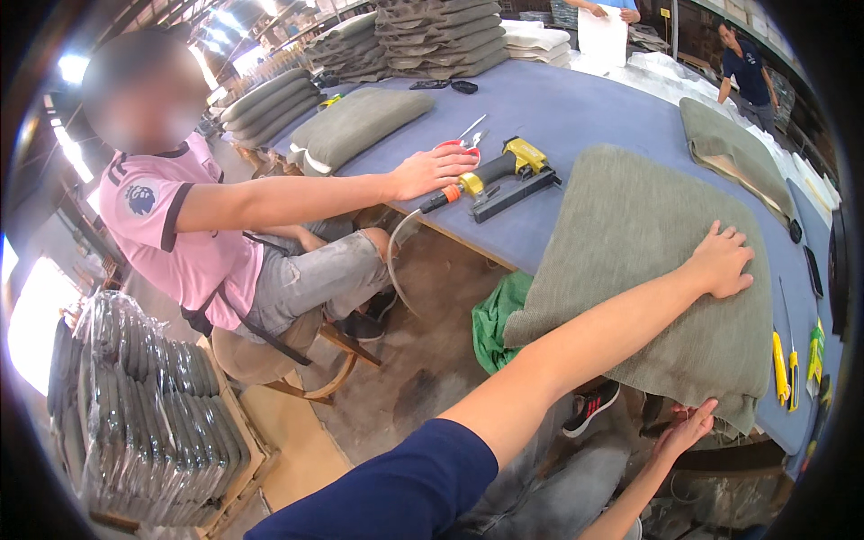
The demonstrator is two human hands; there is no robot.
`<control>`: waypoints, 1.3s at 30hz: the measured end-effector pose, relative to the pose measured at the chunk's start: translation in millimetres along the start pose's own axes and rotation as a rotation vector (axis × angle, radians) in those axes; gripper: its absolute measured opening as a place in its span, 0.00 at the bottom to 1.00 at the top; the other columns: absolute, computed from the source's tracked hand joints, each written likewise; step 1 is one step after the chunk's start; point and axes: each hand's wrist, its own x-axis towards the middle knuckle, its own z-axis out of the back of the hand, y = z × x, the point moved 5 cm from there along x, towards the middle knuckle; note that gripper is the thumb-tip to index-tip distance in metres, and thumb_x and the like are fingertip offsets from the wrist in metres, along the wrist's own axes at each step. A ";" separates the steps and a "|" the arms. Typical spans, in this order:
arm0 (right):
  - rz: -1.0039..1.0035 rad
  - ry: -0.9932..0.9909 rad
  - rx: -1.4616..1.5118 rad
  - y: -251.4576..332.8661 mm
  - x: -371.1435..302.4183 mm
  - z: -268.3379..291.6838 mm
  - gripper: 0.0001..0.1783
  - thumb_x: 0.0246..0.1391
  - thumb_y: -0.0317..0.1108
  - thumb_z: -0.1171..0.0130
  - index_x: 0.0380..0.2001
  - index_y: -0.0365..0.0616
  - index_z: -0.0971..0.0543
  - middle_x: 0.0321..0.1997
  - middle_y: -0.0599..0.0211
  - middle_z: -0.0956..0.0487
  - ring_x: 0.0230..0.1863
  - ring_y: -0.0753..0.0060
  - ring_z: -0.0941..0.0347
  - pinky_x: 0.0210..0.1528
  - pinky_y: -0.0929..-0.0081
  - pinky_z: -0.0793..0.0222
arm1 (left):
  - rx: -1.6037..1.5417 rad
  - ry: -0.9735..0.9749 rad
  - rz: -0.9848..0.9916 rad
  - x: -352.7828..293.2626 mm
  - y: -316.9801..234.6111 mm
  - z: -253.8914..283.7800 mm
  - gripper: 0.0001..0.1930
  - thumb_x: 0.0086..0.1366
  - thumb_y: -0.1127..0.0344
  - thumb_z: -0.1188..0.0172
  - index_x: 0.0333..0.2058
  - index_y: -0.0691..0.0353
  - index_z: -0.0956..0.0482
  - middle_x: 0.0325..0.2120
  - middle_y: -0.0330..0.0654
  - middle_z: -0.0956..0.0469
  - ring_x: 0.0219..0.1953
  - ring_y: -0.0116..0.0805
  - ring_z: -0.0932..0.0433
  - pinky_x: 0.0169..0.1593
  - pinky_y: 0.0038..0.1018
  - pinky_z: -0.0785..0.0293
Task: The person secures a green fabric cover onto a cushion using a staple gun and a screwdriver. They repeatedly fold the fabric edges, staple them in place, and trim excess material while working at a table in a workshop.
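A grey-green fabric-covered cushion (pixel 621 243) lies at the table's near edge, its front corner overhanging. My left hand (pixel 723 261) rests flat on its top, fingers spread. Down at the near edge, my right hand (pixel 686 430) is closed, its fingertips pinching the cushion's fabric edge, where loose threads show. What lies under that edge is hidden. Left of the cushion is a yellow and black staple gun (pixel 526 160) with an air hose. Beyond it, a co-worker's hand (pixel 434 173) lies over a red-handled tool (pixel 470 151).
Yellow-handled cutters and screwdrivers (pixel 781 369) lie on the blue table (pixel 621 112) at the right. Another cushion cover (pixel 738 148) is at the far right. Cushion stacks (pixel 441 40) stand at the back. A green cloth (pixel 502 319) hangs below the near edge. A co-worker sits at the left.
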 end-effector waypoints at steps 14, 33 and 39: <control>0.018 0.069 0.088 8.3 -2.8 -7.2 0.25 0.71 0.56 0.46 0.27 0.48 0.31 0.22 0.72 0.27 0.22 0.78 0.30 0.29 0.76 0.30 | -0.029 -0.004 0.008 2.0 1.9 -1.7 0.24 0.64 0.50 0.40 0.53 0.60 0.18 0.56 0.54 0.25 0.66 0.54 0.33 0.72 0.60 0.49; -0.072 0.047 -0.362 57.1 -14.1 -27.2 0.34 0.69 0.56 0.44 0.17 0.40 0.20 0.17 0.74 0.23 0.22 0.82 0.28 0.25 0.77 0.36 | -0.030 -0.045 -0.190 0.3 -3.4 12.9 0.22 0.67 0.52 0.40 0.51 0.64 0.19 0.49 0.57 0.19 0.54 0.59 0.22 0.58 0.47 0.27; -0.003 0.201 -0.122 43.1 -12.0 -28.8 0.37 0.70 0.56 0.45 0.16 0.36 0.20 0.16 0.69 0.22 0.20 0.82 0.29 0.25 0.78 0.34 | 0.352 0.387 -0.036 -23.3 -56.3 3.3 0.31 0.77 0.39 0.61 0.74 0.40 0.44 0.76 0.55 0.51 0.76 0.68 0.56 0.73 0.64 0.61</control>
